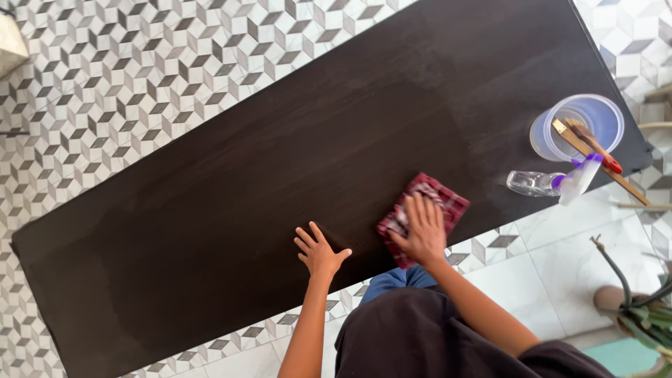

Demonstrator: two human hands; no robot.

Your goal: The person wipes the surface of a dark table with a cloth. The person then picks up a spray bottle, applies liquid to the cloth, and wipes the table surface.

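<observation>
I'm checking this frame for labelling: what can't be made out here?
- Head view: the part of the red checked cloth beneath the right hand is hidden by that hand.
- The contents of the clear plastic tub are too small to tell.
- The plant at lower right is cut off by the frame edge.
- The dark board's underside and supports are hidden by the board itself.

Red plaid cloth (422, 213), v. dark brown tabletop (280, 161), grey-white cube-pattern floor tiles (140, 77), purple-trigger clear spray bottle (556, 182).
</observation>
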